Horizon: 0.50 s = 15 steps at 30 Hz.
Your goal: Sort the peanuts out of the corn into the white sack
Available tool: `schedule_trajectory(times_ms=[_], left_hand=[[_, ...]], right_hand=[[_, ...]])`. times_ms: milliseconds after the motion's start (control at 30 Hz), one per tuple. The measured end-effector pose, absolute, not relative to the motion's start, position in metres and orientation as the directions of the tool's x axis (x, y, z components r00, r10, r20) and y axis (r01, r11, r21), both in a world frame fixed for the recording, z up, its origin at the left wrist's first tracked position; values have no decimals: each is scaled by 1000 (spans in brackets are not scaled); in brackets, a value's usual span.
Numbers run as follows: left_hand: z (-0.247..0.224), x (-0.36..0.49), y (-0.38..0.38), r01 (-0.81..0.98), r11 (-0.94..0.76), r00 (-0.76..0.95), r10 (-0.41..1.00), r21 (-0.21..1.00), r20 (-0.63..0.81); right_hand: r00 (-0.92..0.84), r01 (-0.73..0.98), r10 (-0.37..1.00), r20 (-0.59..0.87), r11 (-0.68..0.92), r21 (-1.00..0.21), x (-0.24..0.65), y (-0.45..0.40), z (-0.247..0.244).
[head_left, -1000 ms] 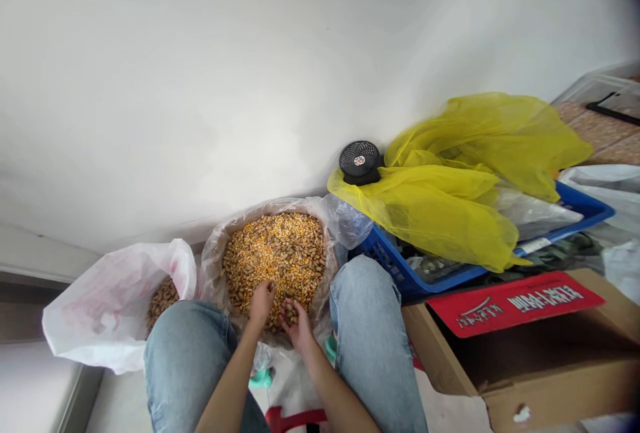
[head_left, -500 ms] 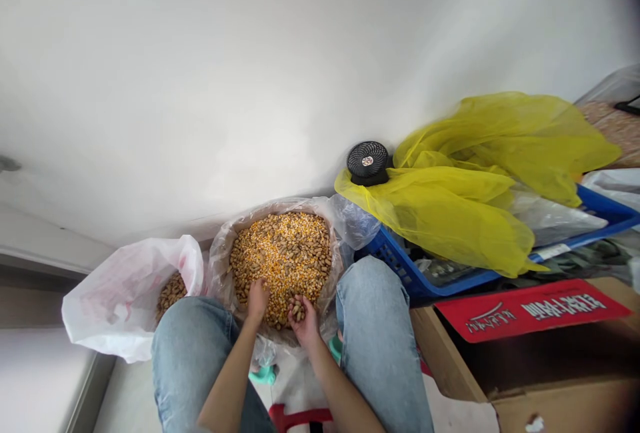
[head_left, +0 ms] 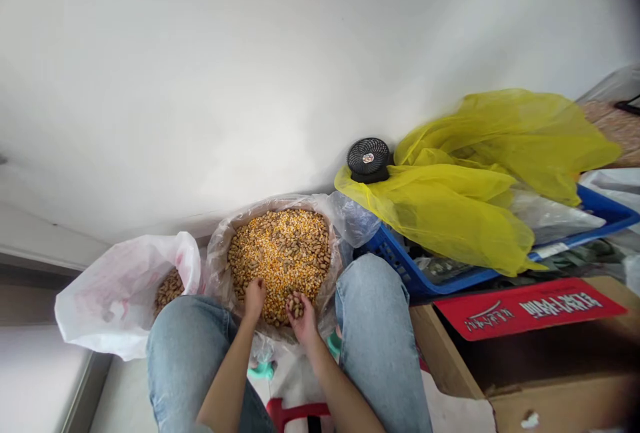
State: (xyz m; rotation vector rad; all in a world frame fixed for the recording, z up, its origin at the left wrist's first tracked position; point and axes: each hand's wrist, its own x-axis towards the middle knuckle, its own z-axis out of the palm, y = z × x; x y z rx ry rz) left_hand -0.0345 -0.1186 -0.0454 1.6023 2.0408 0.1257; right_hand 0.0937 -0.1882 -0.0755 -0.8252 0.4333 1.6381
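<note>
Between my knees stands a clear plastic-lined bag (head_left: 219, 273) filled with yellow corn kernels (head_left: 273, 246) mixed with tan peanuts in their shells. My left hand (head_left: 255, 299) is over the near left part of the mix, its fingers drawn together at the surface; whatever they pinch is too small to make out. Cupped at the near right of the bag, my right hand (head_left: 304, 323) holds a small handful of peanuts (head_left: 295, 306). To the left, a white plastic bag (head_left: 110, 293) lies with its mouth open, and more peanuts (head_left: 169, 288) show inside it.
A black fan (head_left: 369, 158) stands against the white wall. Yellow mesh (head_left: 450, 213) drapes over a blue basket (head_left: 420, 279) on the right. Nearer, an open cardboard box (head_left: 450, 359) with a red flap lies beside my right knee. Part of something red (head_left: 295, 413) shows below my arms.
The view has shifted slightly. My left hand stays at the mix with its fingers drawn in; my right hand still cups the peanuts in nearly the same spot.
</note>
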Motion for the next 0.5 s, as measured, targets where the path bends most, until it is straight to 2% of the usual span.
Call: schedule_trajectory(times_ms=[67,167,233,300,433,500], left_hand=[[-33,-23,-124,854,193,-25,943,483,-332],[-19,-8,-135,748,3,294,894,663,-337],[-16,-5,-141,698,-23,393,848,716,-356],[-20,-9,-144,781,36,298,856,624,-422],[-35,-24,-146,938,159,36,841,309,-540],[-42,-27,-150,950,176,5,818,258,-576]], right_hand=[[-51,-957,696,-716,-238,-164,94,-188,-77],[-29,-962,707,-706,-213,-174,94,-187,-79],[-28,-964,720,-694,-203,-171,95,-187,-80],[-45,-964,735,-677,-210,-164,96,-188,-81],[-91,-960,753,-652,-240,-144,97,-189,-81],[-101,-960,755,-648,-244,-135,97,-190,-81]])
